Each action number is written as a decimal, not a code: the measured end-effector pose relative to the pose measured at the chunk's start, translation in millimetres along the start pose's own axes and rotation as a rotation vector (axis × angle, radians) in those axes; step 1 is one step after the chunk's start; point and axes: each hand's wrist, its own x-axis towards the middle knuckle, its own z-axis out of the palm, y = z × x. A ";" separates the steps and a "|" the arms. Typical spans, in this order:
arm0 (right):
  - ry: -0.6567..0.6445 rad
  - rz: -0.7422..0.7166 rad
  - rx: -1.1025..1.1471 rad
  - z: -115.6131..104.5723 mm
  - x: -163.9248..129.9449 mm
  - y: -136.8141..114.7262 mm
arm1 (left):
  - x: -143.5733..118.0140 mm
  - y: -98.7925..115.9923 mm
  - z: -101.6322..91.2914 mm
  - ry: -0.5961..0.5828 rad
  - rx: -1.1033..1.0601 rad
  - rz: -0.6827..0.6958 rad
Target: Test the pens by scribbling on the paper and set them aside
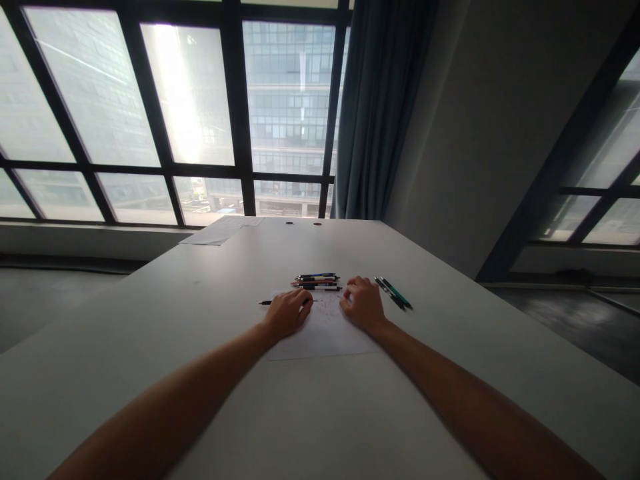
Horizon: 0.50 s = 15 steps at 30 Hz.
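Observation:
My left hand (pixel 289 312) is closed around a dark pen (pixel 265 303), whose back end sticks out to the left and whose thin tip shows past the fingers on the right. Across from it, my right hand (pixel 363 303) is curled over the paper with thumb and fingers pinched together. Whatever lies in that pinch is too small to name. Under both hands is a white sheet of paper (pixel 325 340) with small marks or bits near its middle. Several pens (pixel 317 287) lie in a stack just beyond the hands.
Beside my right hand, a black pen (pixel 389 293) and a green pen (pixel 397 293) lie slanted on the white table (pixel 320 413). More papers (pixel 215 231) rest at the far left corner. Two dark round spots (pixel 317 224) mark the far edge, before windows and a blue curtain (pixel 373 120).

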 end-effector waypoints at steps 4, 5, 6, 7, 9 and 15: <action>0.000 0.021 -0.033 0.9 -0.8 0.9 | -0.3 -0.4 0.1 0.004 -0.003 0.015; -0.007 0.027 -0.036 0.5 -0.7 0.7 | -0.2 -0.3 0.0 0.002 -0.005 0.015; -0.013 0.034 -0.035 -0.2 -0.4 0.3 | -0.2 -0.1 -0.1 0.002 -0.007 0.014; -0.016 0.038 -0.026 -1.3 -0.1 -0.4 | -0.2 0.1 -0.3 0.001 -0.009 0.012; -0.006 0.019 0.025 -3.9 0.5 -3.0 | -0.2 0.5 -0.3 0.002 -0.013 0.009; -0.018 -0.350 0.290 -9.2 -4.3 -22.9 | -1.5 -0.3 0.5 0.007 -0.022 0.034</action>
